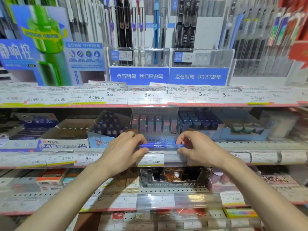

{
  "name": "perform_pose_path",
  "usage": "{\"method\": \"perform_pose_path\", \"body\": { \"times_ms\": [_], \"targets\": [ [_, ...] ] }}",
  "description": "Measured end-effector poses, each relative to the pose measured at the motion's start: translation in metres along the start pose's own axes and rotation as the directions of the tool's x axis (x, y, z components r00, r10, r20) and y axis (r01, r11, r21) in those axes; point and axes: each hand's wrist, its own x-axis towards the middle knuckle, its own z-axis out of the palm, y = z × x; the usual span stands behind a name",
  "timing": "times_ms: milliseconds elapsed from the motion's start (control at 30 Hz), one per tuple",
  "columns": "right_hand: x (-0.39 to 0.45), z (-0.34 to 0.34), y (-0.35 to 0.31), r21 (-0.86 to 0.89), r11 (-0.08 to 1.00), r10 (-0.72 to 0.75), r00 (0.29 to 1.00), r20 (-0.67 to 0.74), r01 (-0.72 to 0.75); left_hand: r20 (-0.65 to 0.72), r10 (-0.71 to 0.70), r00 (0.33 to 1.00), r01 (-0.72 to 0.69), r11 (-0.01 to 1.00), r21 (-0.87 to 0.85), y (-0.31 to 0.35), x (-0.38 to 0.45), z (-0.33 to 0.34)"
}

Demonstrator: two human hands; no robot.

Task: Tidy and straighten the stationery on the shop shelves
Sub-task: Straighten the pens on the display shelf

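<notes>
A blue pen lies level in front of the middle shelf's edge, held at both ends. My left hand pinches its left end between thumb and fingers. My right hand pinches its right end the same way. Behind the pen stands a display box of pastel erasers with a printed front. Higher up, clear pen holders with blue labels carry upright pens.
Price tags line the upper shelf rail, some crooked and overlapping. A white 4B eraser box sits left, blue ink boxes right. A black sharpener box stands on the lower shelf. A blue and green poster fills the upper left.
</notes>
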Motion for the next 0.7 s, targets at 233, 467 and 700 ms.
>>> {"method": "perform_pose_path", "body": {
  "times_ms": [233, 467, 700],
  "targets": [
    [-0.007, -0.004, -0.004, 0.041, 0.999, -0.017, 0.996, -0.088, 0.021, -0.04, -0.023, 0.999, 0.018, 0.994, -0.112, -0.001, 0.0, 0.001],
    [-0.02, -0.014, -0.008, 0.046, 0.996, -0.067, 0.985, -0.159, 0.075, -0.136, -0.031, 0.99, 0.001, 0.977, -0.214, 0.005, -0.007, -0.01],
    [-0.04, -0.034, -0.029, 0.116, 0.986, -0.092, 0.971, -0.22, 0.12, -0.227, 0.001, 0.974, -0.077, 0.942, -0.325, 0.014, -0.033, -0.035]
  ]
}}
